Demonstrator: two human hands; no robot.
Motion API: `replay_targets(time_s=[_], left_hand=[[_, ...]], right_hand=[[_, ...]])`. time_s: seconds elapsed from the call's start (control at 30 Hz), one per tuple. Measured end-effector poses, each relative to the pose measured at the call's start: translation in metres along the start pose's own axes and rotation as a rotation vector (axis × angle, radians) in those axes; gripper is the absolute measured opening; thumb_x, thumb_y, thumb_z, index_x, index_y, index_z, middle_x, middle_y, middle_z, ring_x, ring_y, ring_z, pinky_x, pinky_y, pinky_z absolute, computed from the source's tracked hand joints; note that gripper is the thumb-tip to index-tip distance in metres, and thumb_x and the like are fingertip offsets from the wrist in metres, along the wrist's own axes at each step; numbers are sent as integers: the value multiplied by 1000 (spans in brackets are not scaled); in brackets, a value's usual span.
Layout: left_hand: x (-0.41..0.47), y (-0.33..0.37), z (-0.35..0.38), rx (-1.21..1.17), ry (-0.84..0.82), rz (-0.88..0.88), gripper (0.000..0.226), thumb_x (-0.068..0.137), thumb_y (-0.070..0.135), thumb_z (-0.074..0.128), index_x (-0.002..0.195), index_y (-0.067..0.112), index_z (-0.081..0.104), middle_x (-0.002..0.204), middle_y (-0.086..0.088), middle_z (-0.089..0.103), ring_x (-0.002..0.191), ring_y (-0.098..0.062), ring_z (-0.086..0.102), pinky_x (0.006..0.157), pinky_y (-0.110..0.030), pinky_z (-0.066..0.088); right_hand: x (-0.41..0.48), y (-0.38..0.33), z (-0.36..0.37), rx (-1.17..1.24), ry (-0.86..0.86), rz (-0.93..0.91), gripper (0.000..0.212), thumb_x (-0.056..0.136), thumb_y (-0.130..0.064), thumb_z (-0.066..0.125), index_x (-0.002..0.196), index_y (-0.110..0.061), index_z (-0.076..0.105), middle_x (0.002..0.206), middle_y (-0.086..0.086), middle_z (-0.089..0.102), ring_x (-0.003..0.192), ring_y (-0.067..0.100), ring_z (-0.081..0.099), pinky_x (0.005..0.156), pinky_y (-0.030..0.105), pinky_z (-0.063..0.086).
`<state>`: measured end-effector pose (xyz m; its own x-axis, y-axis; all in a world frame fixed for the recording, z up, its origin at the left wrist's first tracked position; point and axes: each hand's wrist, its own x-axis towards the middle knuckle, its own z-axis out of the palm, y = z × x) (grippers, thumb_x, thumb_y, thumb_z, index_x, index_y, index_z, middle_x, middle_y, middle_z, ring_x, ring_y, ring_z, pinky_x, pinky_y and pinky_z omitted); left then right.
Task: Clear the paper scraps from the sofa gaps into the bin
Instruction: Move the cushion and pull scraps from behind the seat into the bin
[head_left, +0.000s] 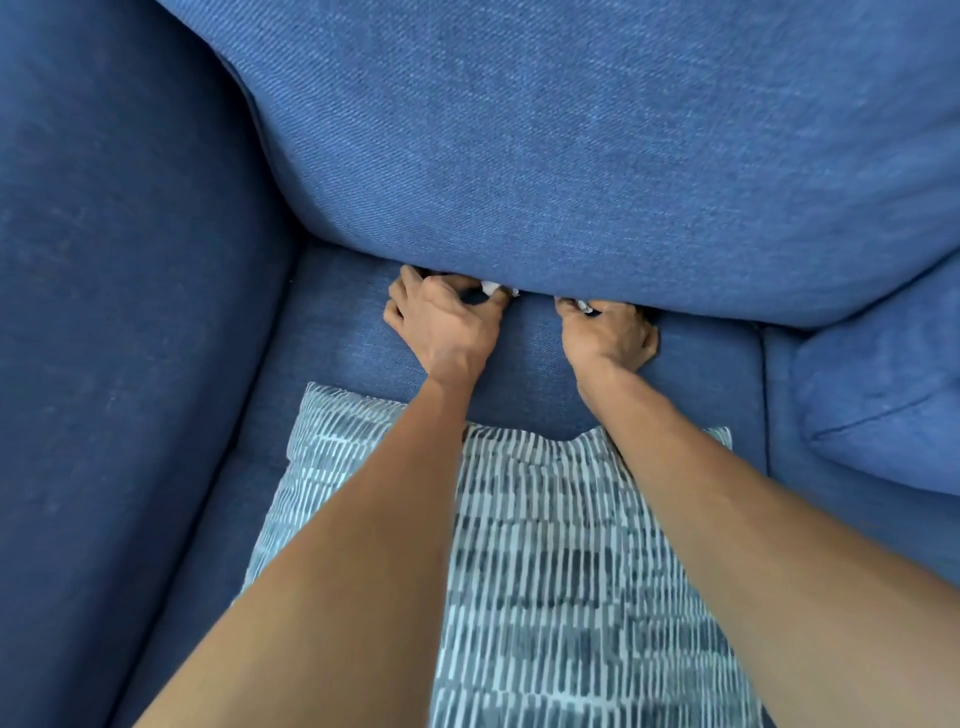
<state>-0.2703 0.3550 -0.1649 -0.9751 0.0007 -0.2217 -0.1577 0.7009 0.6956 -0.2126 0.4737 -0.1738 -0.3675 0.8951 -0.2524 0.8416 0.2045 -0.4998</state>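
Note:
Both my hands reach to the gap where the blue back cushion (597, 156) meets the blue seat cushion (337, 332). My left hand (441, 322) has its fingers curled at the gap, pinching a white paper scrap (493, 287). My right hand (608, 332) is curled too, with a small white scrap (583, 305) between its fingertips, which are partly tucked under the back cushion. No bin is in view.
A throw pillow (561, 545) with a grey and pale-blue dash pattern lies on the seat under my forearms. The sofa's armrest (114, 312) rises on the left. A second blue cushion (883, 395) sits at the right.

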Motion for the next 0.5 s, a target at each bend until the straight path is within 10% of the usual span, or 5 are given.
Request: replay_targets(time_s=[0.13, 0.23, 0.5], left_hand=[[0, -1, -26, -186, -85, -45, 24, 71, 38, 86, 76, 18, 73, 89, 5, 71, 87, -11, 66, 91, -25, 47], [-6, -3, -51, -291, -134, -86, 36, 69, 23, 83, 60, 19, 48, 60, -3, 67, 52, -11, 55, 56, -20, 44], [-67, -16, -125, -307, -58, -101, 16, 83, 24, 57, 95, 14, 53, 92, -12, 75, 84, -35, 68, 84, -47, 58]], right_hand=[[-3, 1, -18, 90, -69, -57, 28, 84, -43, 75, 92, -16, 78, 107, 4, 75, 113, 28, 64, 106, 38, 42], [-17, 1, -40, 125, -40, -106, 32, 83, -33, 72, 61, -12, 62, 71, 1, 69, 84, 29, 70, 64, 25, 47], [-94, -16, -80, 60, -172, -374, 31, 90, -18, 42, 95, -14, 72, 109, 6, 72, 105, 30, 58, 87, 36, 48]])
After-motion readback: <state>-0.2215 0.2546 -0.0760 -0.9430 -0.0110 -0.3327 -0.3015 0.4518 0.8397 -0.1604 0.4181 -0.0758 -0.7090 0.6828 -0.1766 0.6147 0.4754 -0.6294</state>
